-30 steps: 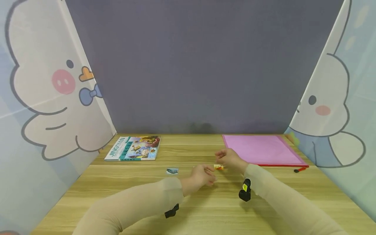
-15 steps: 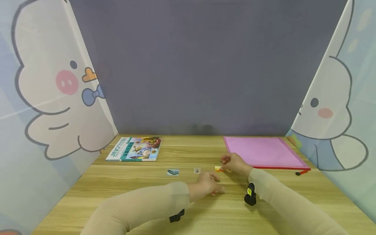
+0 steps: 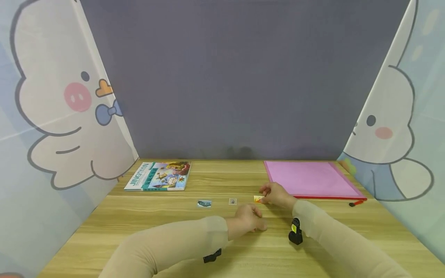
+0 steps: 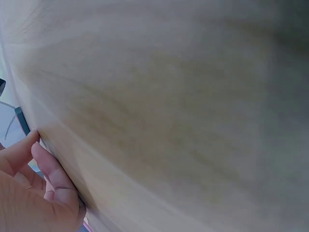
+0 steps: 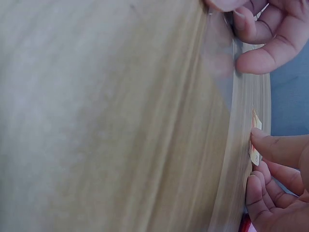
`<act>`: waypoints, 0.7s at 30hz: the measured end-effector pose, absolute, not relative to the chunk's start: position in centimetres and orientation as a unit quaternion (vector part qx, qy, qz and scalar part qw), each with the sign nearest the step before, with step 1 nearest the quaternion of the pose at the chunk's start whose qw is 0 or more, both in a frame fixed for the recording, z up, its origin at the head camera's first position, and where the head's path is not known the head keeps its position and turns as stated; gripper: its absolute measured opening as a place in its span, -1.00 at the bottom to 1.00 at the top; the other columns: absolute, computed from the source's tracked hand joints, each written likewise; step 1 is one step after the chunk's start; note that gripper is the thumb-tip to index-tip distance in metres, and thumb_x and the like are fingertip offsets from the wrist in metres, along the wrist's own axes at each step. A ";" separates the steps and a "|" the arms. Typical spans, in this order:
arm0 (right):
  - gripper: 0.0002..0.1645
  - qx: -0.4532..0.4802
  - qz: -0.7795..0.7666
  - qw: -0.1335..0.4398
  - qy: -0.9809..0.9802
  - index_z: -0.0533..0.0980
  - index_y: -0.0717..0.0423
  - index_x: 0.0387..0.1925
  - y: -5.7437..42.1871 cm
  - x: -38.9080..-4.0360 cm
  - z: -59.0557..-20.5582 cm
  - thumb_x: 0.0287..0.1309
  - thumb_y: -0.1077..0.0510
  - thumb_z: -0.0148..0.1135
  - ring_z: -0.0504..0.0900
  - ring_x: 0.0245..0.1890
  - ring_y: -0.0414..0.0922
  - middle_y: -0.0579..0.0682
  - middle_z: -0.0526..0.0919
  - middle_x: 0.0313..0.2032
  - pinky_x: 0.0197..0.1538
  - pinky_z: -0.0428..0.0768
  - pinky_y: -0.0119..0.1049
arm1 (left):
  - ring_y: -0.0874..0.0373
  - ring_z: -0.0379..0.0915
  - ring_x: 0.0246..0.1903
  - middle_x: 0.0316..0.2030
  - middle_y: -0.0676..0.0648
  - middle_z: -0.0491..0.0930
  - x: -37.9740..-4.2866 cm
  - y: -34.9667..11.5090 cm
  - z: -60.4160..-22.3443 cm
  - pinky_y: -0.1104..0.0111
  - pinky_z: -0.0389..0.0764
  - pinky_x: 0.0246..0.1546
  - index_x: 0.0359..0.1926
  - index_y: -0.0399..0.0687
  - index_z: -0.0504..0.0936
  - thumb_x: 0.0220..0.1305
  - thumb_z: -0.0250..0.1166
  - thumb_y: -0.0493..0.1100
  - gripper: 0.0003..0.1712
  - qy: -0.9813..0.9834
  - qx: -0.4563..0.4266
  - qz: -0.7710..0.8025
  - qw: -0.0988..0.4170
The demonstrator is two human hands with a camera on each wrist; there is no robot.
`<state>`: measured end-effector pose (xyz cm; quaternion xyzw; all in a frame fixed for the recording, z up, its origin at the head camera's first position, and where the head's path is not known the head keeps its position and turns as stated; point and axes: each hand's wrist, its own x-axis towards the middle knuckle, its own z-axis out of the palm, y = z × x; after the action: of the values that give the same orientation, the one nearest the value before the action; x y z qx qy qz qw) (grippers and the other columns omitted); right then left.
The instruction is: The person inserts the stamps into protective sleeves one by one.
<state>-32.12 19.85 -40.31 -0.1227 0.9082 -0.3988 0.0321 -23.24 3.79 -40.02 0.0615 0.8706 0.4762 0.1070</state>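
My right hand (image 3: 278, 194) pinches a small yellow stamp (image 3: 258, 199) with a red-orange picture by its edge, close over the table. In the right wrist view, thumb and fingers meet at the stamp (image 5: 256, 145), which stands tilted off the wood. My left hand (image 3: 247, 218) is nearer the body, low over the table. At its fingertips, in the right wrist view, is a thin see-through plastic piece (image 5: 218, 63). It hardly shows in the head view. A bluish stamp (image 3: 204, 203) and a small square pale-framed stamp (image 3: 233, 201) lie flat to the left.
A picture book (image 3: 158, 177) lies at the back left of the wooden table (image 3: 215, 175). A pink zip pouch (image 3: 309, 177) with a red zip edge lies at the back right, its pull (image 3: 357, 202) sticking out. Printed cloth walls stand at both sides.
The right hand has come down onto the yellow stamp and taken its edge. The left hand has moved right and nearer the body, uncovering the small square stamp.
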 end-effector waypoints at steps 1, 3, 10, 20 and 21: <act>-0.57 -0.125 -0.400 0.033 0.907 0.56 0.39 -0.12 19.8 -32.1 -40.3 -0.11 0.39 0.47 0.49 -0.37 -0.16 0.08 0.56 -0.38 -0.38 0.52 -0.44 | 0.21 0.44 -0.67 -0.54 0.00 0.50 -23.2 3.8 -40.0 0.53 0.52 -0.64 -0.43 -0.11 0.56 -0.16 0.58 -0.34 -0.67 0.872 0.059 0.474 0.105; -0.59 -0.129 -0.402 0.034 0.906 0.56 0.39 -0.14 19.8 -32.0 -40.3 -0.11 0.39 0.47 0.47 -0.38 -0.17 0.06 0.54 -0.40 -0.40 0.49 -0.46 | 0.22 0.40 -0.69 -0.53 0.01 0.48 -23.2 3.9 -40.1 0.54 0.48 -0.67 -0.45 -0.11 0.56 -0.17 0.59 -0.34 -0.67 0.876 0.055 0.469 0.100; -0.71 -0.130 -0.400 0.038 0.907 0.58 0.34 -0.23 19.8 -31.9 -40.1 -0.05 0.38 0.43 0.42 -0.45 -0.18 -0.01 0.48 -0.47 -0.45 0.45 -0.43 | 0.24 0.37 -0.69 -0.57 0.03 0.47 -23.3 4.0 -40.1 0.53 0.44 -0.69 -0.59 -0.10 0.54 -0.15 0.58 -0.34 -0.69 0.886 0.057 0.451 0.093; -0.73 -0.124 -0.401 0.045 0.907 0.59 0.32 -0.25 19.9 -31.7 -40.2 -0.06 0.37 0.45 0.48 -0.39 -0.15 0.04 0.57 -0.41 -0.40 0.53 -0.40 | 0.26 0.39 -0.71 -0.60 0.01 0.52 -23.0 3.8 -39.6 0.56 0.51 -0.68 -0.62 -0.13 0.58 -0.10 0.54 -0.36 -0.74 0.879 0.067 0.456 0.121; -0.73 -0.121 -0.402 0.044 0.907 0.60 0.32 -0.25 19.9 -31.7 -40.2 -0.06 0.37 0.45 0.48 -0.39 -0.15 0.04 0.57 -0.41 -0.40 0.53 -0.41 | 0.26 0.39 -0.71 -0.62 0.01 0.51 -23.0 3.7 -39.6 0.56 0.52 -0.68 -0.62 -0.13 0.58 -0.09 0.53 -0.36 -0.75 0.875 0.070 0.462 0.126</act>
<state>-31.70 19.89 -40.20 -0.1214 0.9067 -0.4015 0.0444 -23.00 3.70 -39.60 0.0700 0.8752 0.4616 0.1264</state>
